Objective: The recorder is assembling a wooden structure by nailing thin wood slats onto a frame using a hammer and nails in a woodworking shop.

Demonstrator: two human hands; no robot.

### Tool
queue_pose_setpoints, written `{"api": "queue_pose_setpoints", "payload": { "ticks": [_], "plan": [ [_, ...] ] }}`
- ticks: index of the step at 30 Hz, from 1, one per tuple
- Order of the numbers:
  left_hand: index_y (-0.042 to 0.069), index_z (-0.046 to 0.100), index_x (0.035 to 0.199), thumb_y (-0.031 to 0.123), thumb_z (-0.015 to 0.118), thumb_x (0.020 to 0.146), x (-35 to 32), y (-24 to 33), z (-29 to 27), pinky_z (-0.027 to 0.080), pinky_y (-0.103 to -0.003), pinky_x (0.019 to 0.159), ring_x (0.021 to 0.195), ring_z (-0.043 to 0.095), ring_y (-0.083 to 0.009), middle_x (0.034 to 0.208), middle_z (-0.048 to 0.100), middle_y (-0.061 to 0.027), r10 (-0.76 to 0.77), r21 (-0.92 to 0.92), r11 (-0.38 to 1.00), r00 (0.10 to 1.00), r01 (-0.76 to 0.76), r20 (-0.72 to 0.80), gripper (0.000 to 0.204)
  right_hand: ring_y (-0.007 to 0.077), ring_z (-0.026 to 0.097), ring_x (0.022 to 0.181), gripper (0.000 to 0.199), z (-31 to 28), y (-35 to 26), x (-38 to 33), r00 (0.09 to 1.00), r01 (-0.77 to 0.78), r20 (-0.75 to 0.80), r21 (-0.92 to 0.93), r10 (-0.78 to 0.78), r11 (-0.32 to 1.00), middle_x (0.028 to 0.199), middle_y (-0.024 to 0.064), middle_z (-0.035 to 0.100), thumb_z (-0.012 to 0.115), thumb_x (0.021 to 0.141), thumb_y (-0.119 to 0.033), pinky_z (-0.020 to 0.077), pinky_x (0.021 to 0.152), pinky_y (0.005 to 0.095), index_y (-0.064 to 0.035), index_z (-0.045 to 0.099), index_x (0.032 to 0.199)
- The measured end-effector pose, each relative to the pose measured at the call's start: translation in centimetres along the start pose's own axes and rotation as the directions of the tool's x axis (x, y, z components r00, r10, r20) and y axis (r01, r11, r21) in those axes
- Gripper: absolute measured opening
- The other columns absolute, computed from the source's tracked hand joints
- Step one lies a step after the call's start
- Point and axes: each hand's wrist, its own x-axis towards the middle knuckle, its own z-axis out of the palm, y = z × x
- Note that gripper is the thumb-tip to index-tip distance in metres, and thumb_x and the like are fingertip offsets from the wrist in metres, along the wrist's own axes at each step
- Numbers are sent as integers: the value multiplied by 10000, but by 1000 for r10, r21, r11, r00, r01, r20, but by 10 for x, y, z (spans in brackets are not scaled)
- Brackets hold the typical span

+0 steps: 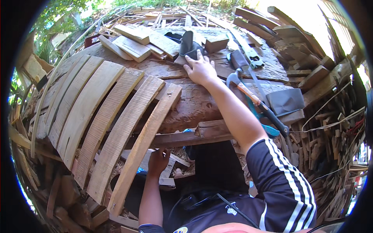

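Note:
My right hand (201, 69) reaches across a thick, weathered timber bench (190, 97). Its fingers are stretched apart, the tips at a dark grey curled sheet (187, 43) that looks like rubber or sandpaper. Down in the shade below the bench edge is my left hand (159, 161), its fingers curled; whatever they may hold is too small to make out. Left of it, a row of sawn wooden slats (105, 112) lies side by side with gaps, overhanging the bench. A claw hammer (244, 88) with a wooden and black handle rests right of my right forearm.
Wood offcuts (132, 47) are piled at the bench's far side. A grey folded sheet (286, 101) sits at the right end, near a pale notched tool (255, 60). Stacked scrap wood (318, 128) crowds the right. A turquoise strap or brush (271, 131) lies beneath the hammer handle.

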Motion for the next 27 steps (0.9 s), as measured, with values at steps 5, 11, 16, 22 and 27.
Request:
{"api": "queue_pose_setpoints", "payload": {
  "ticks": [5, 11, 16, 22, 27],
  "plan": [
    [22, 708, 892, 307, 661, 916, 1, 7, 7, 543, -486, 705, 787, 695, -404, 794, 701, -221, -82, -6, 996, 984, 84, 160, 290, 390, 361, 1429, 612, 2, 5, 2, 999, 44, -7, -5, -44, 999, 1583, 179, 341, 492, 971, -544, 300, 1137, 592, -230, 460, 1496],
    [4, 713, 922, 323, 678, 906, 2, 7, 16, 494, -427, 622, 654, 667, -330, 705, 666, -210, -102, -12, 994, 975, 107, 198, 322, 293, 341, 1460, 727, 5, 11, 12, 1000, -9, -18, 131, 12, 991, 1612, 99, 319, 485, 973, -526, 314, 1147, 545, -61, 376, 1521],
    [22, 726, 955, 339, 650, 916, 8, 16, 14, 531, -453, 691, 754, 697, -370, 779, 696, -219, -127, 26, 992, 966, 124, 224, 329, 354, 383, 1432, 674, -5, 19, 20, 798, 249, -585, 541, 146, 804, 1523, 267, 398, 613, 927, -269, 277, 1200, 379, 64, 395, 1472],
    [22, 729, 955, 351, 650, 918, -8, -12, 7, 539, -461, 705, 746, 703, -357, 772, 698, -217, -185, 66, 982, 954, 175, 236, 340, 449, 421, 1375, 771, -45, 32, 9, 466, 518, -872, 406, 150, 753, 1618, 305, 117, 590, 947, -313, 511, 982, 372, -16, 233, 1563],
    [17, 732, 960, 364, 655, 913, -10, -1, 5, 525, -475, 676, 702, 688, -355, 742, 689, -207, -191, 107, 980, 950, 169, 245, 358, 376, 405, 1343, 686, -57, 31, 8, 315, 532, -909, 406, 271, 743, 1533, 270, 257, 535, 978, -195, 365, 1110, 473, 35, 222, 1543]
  ]
}}
